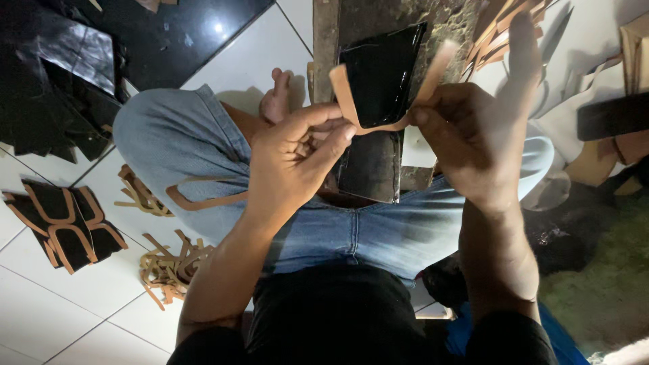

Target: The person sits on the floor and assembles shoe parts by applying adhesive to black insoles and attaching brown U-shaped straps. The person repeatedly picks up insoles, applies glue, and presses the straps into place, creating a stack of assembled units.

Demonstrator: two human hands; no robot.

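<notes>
Both my hands hold one tan U-shaped leather strip (346, 101) above my lap. My left hand (297, 152) pinches the strip's left arm near the bend. My right hand (476, 128) grips the right arm, with the index finger pointing up. Behind the strip lies a glossy black leather piece (382, 71) on a worn wooden block (324, 40). A second black piece (370, 165) rests lower on the block, against my jeans.
Another tan strip (203, 196) lies on my left knee. On the white tile floor at left sit a stack of black pieces with tan strips (64, 223) and loose tan offcuts (169, 267). Black sheets (54, 81) lie top left; more tan strips (500, 30) top right.
</notes>
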